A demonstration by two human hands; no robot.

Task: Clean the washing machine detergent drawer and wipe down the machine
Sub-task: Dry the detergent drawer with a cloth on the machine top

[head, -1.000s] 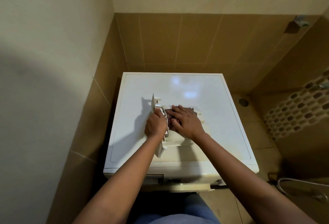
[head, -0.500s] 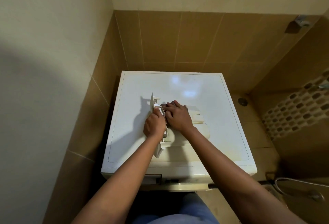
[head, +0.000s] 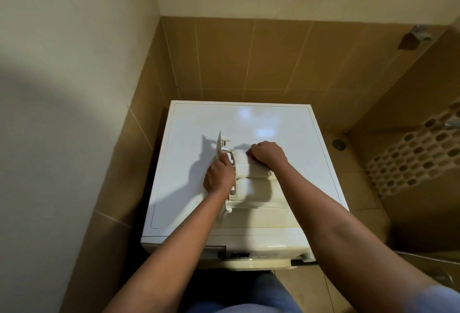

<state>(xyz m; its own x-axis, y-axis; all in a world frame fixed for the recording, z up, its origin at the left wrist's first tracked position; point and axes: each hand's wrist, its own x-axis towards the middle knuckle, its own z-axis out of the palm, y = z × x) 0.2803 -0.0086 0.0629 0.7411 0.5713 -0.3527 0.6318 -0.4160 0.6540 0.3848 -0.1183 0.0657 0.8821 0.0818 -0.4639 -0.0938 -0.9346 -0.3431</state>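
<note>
You're mid drawer-clean: left hand [head: 219, 175] grips the detergent drawer [head: 245, 180] on the washing machine [head: 249, 123] top, right hand [head: 267, 152] fisted, contents unclear; next, scrub remaining compartments.

One washing machine [head: 249, 123]; one drawer [head: 251, 178]; two hands

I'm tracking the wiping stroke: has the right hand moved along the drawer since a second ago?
Yes. The right hand has slid rightward, away from the left hand that steadies the drawer on the washer; earlier they touched.
</note>
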